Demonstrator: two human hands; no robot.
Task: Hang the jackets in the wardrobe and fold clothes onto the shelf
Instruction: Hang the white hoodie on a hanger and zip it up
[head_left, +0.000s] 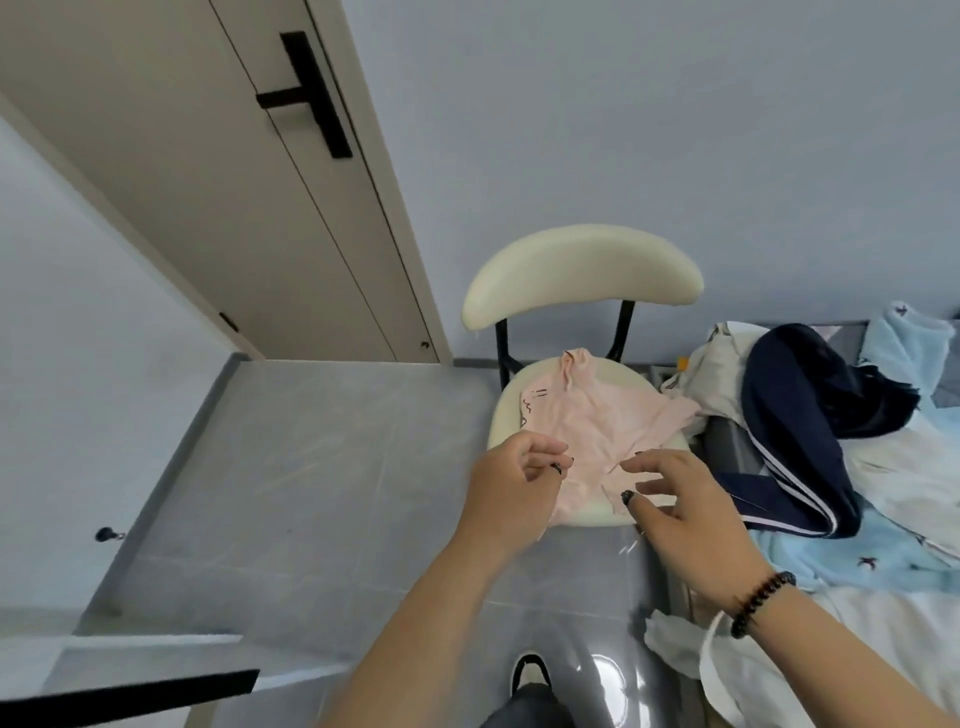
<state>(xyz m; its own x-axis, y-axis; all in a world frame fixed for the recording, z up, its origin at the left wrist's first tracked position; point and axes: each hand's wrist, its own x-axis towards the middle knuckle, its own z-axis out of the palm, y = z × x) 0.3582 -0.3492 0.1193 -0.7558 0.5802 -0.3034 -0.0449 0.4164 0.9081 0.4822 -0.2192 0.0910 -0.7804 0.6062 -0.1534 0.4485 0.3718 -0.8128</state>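
Folding is your step: the pink top (597, 421) lies spread on the chair (582, 275) seat. Your left hand (511, 478) pinches its near edge; your right hand (675, 499) hovers open. Next, grip and fold it over.

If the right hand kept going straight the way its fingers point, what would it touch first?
Most likely the pale pink garment spread on the cream chair seat. The right hand hovers at its near edge with spread fingers aimed up and left, though depth is unclear.
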